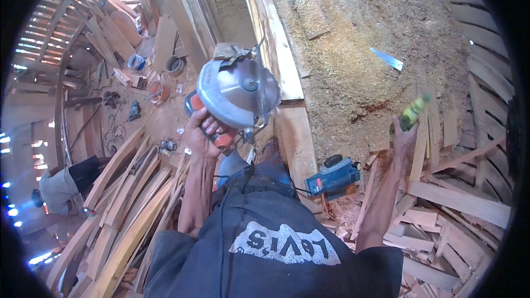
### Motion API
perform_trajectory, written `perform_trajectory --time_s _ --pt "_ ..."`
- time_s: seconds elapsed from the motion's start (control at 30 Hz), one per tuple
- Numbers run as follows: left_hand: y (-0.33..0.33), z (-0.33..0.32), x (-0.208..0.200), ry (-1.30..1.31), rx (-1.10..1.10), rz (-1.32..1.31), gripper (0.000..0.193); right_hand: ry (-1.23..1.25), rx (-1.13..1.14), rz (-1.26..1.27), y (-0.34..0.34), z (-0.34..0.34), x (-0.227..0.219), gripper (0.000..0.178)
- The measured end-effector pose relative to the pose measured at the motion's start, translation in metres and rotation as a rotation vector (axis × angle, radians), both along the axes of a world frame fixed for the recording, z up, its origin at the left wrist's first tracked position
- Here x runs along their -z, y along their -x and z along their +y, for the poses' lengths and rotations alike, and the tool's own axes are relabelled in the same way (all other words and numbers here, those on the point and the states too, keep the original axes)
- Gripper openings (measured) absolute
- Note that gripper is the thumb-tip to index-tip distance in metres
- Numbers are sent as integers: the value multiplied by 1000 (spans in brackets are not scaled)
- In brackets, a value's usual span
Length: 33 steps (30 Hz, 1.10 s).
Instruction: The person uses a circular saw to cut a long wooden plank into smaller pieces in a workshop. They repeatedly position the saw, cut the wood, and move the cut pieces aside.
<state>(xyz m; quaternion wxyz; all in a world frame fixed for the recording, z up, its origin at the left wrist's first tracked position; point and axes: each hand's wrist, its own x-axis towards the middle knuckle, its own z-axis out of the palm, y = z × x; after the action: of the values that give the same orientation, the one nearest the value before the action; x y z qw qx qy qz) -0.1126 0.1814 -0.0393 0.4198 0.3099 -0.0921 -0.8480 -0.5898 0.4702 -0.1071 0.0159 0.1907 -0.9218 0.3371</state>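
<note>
My left hand [203, 134] is wrapped round the orange and black handle of a circular saw [231, 91]. The saw is lifted, with its round metal blade and grey guard facing me. A cord hangs down over my dark shirt. Out to the right, my right hand [404, 134] is closed round a green bottle [413, 112] with a yellowish label; it is somewhat blurred. Between my two arms a blue electric planer [333, 176] rests at the edge of a thick plank [296, 138], not touched by either hand.
A long board [274, 38] runs away ahead of me. Sawdust [353, 99] spreads to its right, with a flat bluish-white pointed piece [387, 59] on it. Curved timbers [127, 198] lie at left near another person [63, 187]. Buckets [159, 92] stand farther off. Offcuts [419, 218] pile up at right.
</note>
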Motion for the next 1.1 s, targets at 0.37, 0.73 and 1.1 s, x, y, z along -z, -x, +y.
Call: perform_trajectory --time_s 0.37,0.73,1.1 --pt "39 -32 1 -170 234 156 64 -96 -465 -115 -43 -11 -109 65" --pt "-17 -47 -51 -9 76 12 82 -37 -637 -183 -95 -31 -83 68" --pt "-76 -82 -31 70 -13 162 64 -134 -868 -76 -108 -113 -99 73"
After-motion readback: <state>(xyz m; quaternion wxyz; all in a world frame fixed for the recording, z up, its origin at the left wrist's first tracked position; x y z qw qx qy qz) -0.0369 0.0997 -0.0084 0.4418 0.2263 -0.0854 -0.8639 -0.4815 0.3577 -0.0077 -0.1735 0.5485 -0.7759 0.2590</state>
